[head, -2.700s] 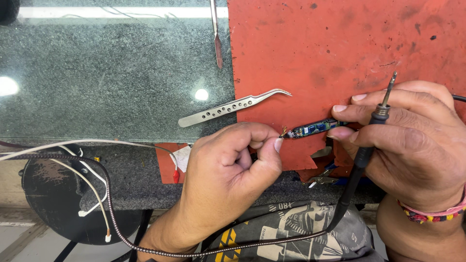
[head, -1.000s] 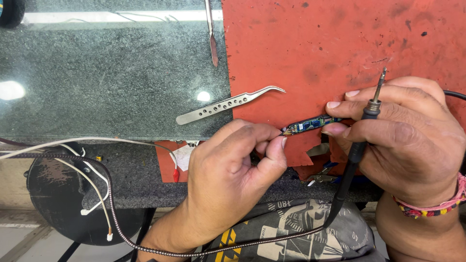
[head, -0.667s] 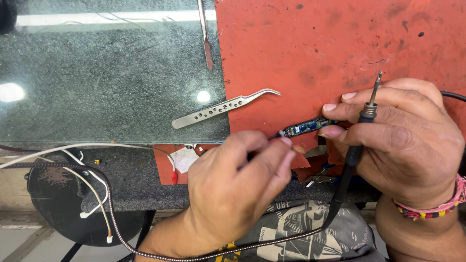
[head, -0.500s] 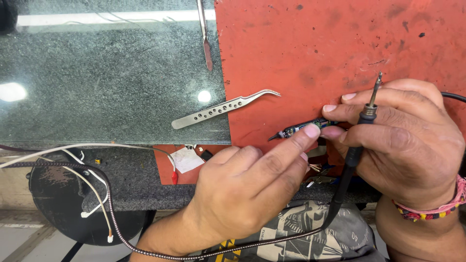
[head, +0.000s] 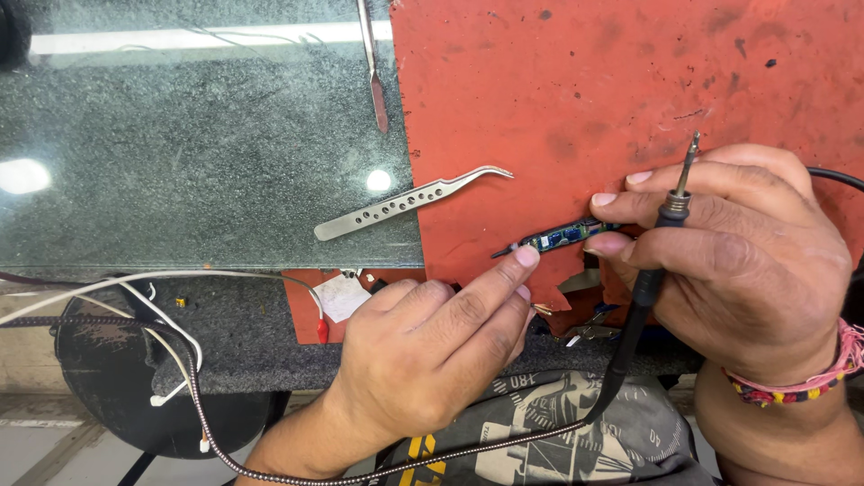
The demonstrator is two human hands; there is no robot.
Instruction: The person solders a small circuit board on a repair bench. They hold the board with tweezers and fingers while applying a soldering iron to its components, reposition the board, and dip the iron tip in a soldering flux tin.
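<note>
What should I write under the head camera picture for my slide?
Right hand holds a soldering iron and a small circuit board; left hand touches its end.

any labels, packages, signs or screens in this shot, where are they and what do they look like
No packages, signs or screens.
Paper label: small white slip with faint marks, lying at the counter's front edge beside the left hand, just below the glass top.
Printed fabric: grey cloth with black, white and yellow graphics, at the bottom of the view between the left hand and right hand.
</note>
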